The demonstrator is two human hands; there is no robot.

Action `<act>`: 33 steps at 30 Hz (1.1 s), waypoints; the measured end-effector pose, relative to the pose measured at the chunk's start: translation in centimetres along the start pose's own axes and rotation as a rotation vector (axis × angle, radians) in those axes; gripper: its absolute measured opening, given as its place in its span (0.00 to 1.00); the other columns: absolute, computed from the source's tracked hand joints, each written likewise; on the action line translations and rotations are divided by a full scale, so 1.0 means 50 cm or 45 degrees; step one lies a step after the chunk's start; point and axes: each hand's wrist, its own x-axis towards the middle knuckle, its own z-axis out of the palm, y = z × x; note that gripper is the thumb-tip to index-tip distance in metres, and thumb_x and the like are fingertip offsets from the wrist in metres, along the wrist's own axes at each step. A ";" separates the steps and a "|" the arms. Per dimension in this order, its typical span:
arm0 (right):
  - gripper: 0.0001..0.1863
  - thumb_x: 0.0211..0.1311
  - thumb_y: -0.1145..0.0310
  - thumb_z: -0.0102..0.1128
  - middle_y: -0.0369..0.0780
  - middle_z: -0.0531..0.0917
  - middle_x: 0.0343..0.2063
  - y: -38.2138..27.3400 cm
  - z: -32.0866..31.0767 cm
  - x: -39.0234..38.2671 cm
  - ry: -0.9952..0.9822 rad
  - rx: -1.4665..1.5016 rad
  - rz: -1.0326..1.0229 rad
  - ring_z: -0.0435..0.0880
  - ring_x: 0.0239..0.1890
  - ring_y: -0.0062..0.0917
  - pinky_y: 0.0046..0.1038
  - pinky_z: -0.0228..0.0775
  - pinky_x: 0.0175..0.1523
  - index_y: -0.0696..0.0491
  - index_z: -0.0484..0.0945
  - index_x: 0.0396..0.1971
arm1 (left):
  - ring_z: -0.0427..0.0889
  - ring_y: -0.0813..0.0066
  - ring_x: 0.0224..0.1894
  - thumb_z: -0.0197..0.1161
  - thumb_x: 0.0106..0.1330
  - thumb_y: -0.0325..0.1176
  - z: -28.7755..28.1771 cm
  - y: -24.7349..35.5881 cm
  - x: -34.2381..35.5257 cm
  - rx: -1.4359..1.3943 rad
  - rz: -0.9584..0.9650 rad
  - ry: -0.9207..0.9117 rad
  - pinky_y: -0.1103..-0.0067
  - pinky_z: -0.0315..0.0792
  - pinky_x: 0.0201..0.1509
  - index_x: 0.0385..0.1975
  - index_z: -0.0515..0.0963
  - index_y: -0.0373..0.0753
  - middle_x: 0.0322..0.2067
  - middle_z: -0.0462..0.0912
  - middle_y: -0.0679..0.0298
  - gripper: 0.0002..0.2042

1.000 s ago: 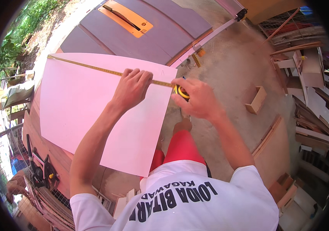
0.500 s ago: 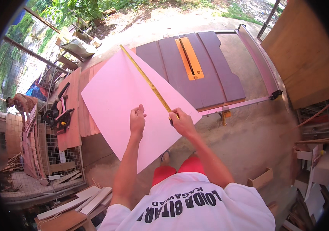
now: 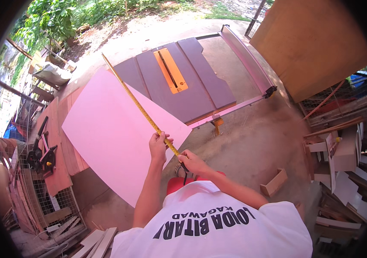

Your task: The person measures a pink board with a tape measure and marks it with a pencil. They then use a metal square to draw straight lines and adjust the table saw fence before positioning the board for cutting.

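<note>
Yellow tape measure (image 3: 140, 106) in right hand (image 3: 193, 163)

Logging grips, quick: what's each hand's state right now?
Left hand: holding the tape partway along.
Right hand: closed on the tape's near end.

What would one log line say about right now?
left hand: holding tape measure | right hand: holding its near end | tape measure: extended over sheet | sheet: by saw table

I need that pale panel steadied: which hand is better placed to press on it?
Probably the left hand: it appears over the pale panel, though holding the tape measure. The right hand grips the tape measure's lower end, beyond the panel's edge.
</note>
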 end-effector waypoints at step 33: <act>0.17 0.75 0.54 0.63 0.32 0.83 0.31 -0.248 -0.525 0.199 0.183 0.789 -0.515 0.68 0.25 0.11 0.17 0.61 0.31 0.55 0.81 0.43 | 0.77 0.80 0.30 0.67 0.69 0.34 0.024 0.193 -0.182 0.926 -0.400 -0.714 0.78 0.73 0.36 0.45 0.66 0.41 0.30 0.77 0.68 0.15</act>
